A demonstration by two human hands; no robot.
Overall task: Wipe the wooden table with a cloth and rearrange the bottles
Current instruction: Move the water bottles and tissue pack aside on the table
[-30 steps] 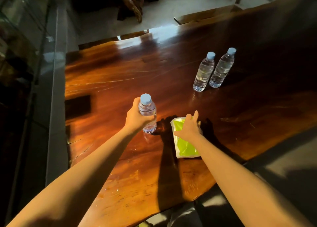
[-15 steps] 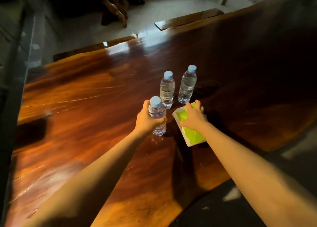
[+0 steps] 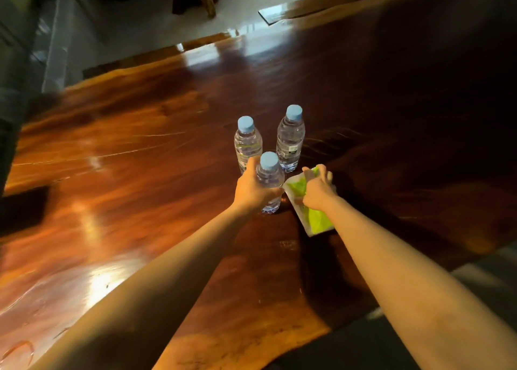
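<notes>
The one wide-angle view sits on the person's head, facing forward and steeply down over the glossy reddish-brown wooden counter [image 3: 140, 174]. The bare left forearm [image 3: 167, 285] and bare right forearm [image 3: 405, 271] enter from the bottom edge, large near the lens and narrowing toward mid-frame. There the left grip [image 3: 251, 190] holds a clear plastic bottle with a pale blue cap [image 3: 270, 178], and the right grip [image 3: 317, 192] holds a white and lime-green cloth [image 3: 317, 221]. The counter's far edge crosses the upper frame with pale grey floor [image 3: 156, 34] beyond, and its near edge cuts the lower right corner.
</notes>
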